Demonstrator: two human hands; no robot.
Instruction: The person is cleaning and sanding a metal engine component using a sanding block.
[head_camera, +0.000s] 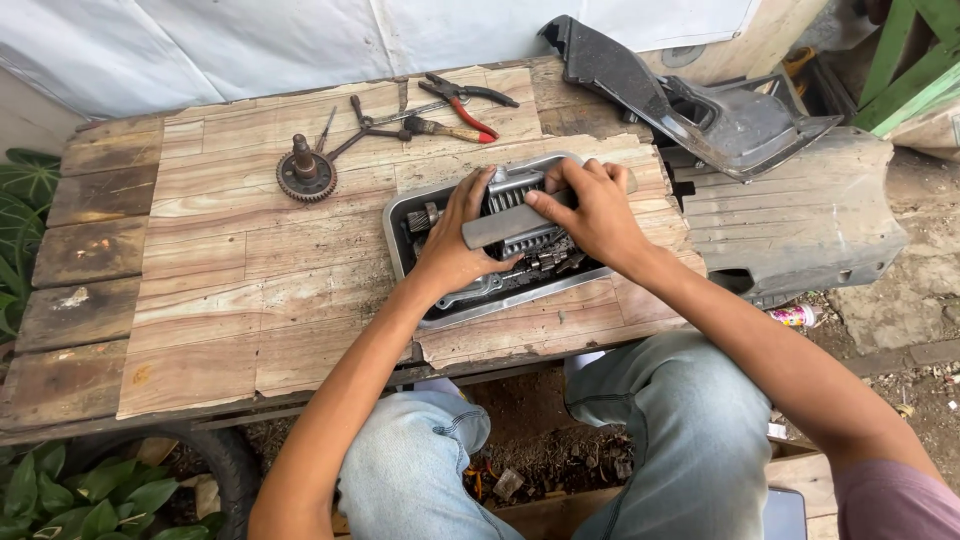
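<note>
Outdoor repair workshop – rough plank workbench (230, 290), pliers (465, 100), loose gear (305, 175), oily parts tray (400, 215)

One metal tray (400, 215) sits on the one wooden counter (230, 290), with two hands (455, 245) (595, 210) over it. I count one toothed gear (305, 175), one pair of red-handled pliers (465, 100) and two large grey plastic covers (700, 105) (800, 215).

Soft, even daylight fills the scene, bright without harshness, with no single strong source apparent. Shadows are faint and short, darkest under the wooden table (250, 300) and between the knees. The white sheet (300, 40) at the top is nearly washed out. Focus is sharp across the centre; straight lines bow slightly toward the edges from wide-angle distortion.
</note>
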